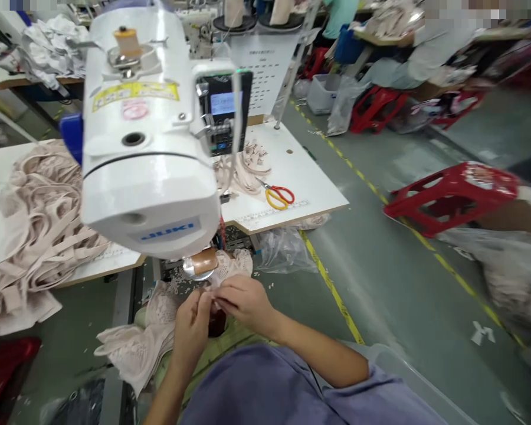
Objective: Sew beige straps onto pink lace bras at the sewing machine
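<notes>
Okay so, fingertips first. My left hand (192, 319) has thumb and finger pinched together on some pale fabric, and my right hand (245, 298) is pinching it too, tips nearly meeting. What exactly sits between them is too small to make out, tbh. The lace piece (235, 264) it seems to belong to shows just past my fingertips, right beside the brown-covered machine part (203, 261).

If I had to name the step, I'd say fine handling of the fabric by fingertip. From this grip, I reckon any move calls for a firm pinch on both sides and the loose lace clear of that machine part.

Just left of my left hand there are more lace cups (137, 354), bunched up. Above and beyond my fingers looms the sewing machine (150, 195); can't see its needle from here. Further out to the right, scissors (278, 198) lie on the white tabletop (316, 192) next to some loose straps (248, 168), and way off left there's a big strap pile (48, 218) hanging over the edge.
</notes>
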Motion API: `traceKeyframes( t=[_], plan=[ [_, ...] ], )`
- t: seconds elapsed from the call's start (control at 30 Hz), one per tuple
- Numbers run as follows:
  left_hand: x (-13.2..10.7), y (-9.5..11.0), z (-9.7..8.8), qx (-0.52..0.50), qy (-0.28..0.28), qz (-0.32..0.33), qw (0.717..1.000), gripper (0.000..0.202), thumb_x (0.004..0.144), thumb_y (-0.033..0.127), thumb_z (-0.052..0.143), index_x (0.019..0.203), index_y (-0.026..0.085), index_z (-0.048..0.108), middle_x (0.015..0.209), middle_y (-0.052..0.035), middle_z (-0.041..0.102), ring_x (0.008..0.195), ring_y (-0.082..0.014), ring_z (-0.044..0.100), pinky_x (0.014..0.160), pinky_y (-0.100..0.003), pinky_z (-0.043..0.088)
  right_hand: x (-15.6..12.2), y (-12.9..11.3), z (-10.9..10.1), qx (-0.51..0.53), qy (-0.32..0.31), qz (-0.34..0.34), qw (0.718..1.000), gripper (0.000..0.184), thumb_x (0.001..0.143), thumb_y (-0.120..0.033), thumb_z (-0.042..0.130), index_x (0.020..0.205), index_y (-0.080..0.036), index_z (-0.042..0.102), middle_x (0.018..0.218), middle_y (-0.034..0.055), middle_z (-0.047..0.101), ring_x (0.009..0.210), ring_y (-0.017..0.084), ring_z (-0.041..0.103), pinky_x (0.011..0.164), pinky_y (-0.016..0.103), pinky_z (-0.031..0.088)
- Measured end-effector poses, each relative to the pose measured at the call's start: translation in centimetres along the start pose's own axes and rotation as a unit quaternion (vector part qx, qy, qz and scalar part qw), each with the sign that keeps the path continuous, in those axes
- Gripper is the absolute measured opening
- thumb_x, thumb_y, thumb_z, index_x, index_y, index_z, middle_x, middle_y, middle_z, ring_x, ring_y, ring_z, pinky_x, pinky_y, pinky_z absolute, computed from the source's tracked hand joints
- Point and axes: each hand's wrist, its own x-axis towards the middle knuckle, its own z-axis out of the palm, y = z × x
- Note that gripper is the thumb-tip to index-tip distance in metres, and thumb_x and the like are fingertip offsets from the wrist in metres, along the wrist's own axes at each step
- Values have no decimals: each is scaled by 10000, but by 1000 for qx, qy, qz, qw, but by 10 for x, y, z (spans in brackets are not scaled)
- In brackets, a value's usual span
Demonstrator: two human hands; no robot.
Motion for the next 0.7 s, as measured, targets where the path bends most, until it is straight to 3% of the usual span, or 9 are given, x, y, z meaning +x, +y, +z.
traceKeyframes(
  t=[0.07, 0.13, 0.2, 0.27, 0.33, 0.43, 0.57, 0.7],
  plan=[
    [7, -10, 3, -40, 3, -33, 999, 448, 890, 564, 523, 654, 183, 522, 578, 42, 453, 571, -123, 427, 557, -231, 355, 1, 11, 0, 9, -40, -23, 999, 170, 945, -283, 548, 924, -237, 710, 904, 35, 732, 861, 158, 663, 767, 279, 518],
    [13, -16, 3, -78, -17, -75, 994, 454, 835, 599, 587, 680, 173, 556, 555, 57, 429, 531, -107, 387, 518, -220, 321, 10, 36, -14, 0, -57, -8, 998, 156, 935, -288, 567, 906, -239, 712, 890, 15, 730, 834, 138, 666, 742, 252, 518],
    [16, -17, 1, -104, -38, -100, 989, 465, 793, 622, 627, 701, 167, 585, 550, 62, 435, 513, -97, 367, 507, -214, 308, 28, 72, -44, -67, -15, 72, 995, 146, 935, -266, 565, 957, -226, 704, 910, 20, 726, 840, 132, 662, 755, 243, 511],
    [15, -13, -3, -128, -47, -107, 985, 477, 755, 630, 661, 670, 169, 576, 556, 57, 455, 513, -93, 371, 511, -212, 312, 53, 112, -82, -177, 70, 190, 963, 182, 939, -227, 544, 1057, -160, 666, 1032, 94, 702, 917, 161, 645, 806, 278, 492],
    [11, -6, -5, -155, -50, -110, 980, 478, 740, 619, 682, 640, 169, 556, 574, 51, 480, 511, -85, 365, 508, -209, 304, 79, 147, -117, -212, 89, 223, 947, 205, 914, -159, 548, 1080, -68, 626, 1124, 184, 647, 991, 183, 615, 853, 300, 449],
    [4, 3, -5, -217, -66, -110, 968, 416, 759, 551, 697, 685, 152, 606, 594, 38, 522, 501, -72, 358, 490, -202, 279, 108, 182, -143, -229, 62, 248, 939, 94, 893, -140, 579, 898, -54, 615, 943, 123, 651, 842, 128, 607, 787, 279, 417],
    [-1, 1, -7, -279, -49, -126, 951, 361, 777, 494, 693, 763, 136, 653, 664, -5, 612, 562, -85, 475, 529, -203, 357, 100, 188, -148, -230, 23, 254, 939, 116, 901, -183, 592, 802, -129, 565, 825, 72, 615, 707, 99, 562, 682, 284, 366],
    [-4, -5, -11, -317, -23, -150, 936, 362, 796, 486, 671, 873, 133, 663, 751, -33, 655, 644, -112, 562, 582, -219, 431, 36, 147, -150, -223, -17, 255, 941, 95, 904, -286, 573, 863, -200, 570, 793, 86, 611, 635, 170, 544, 588, 322, 358]
  ],
)
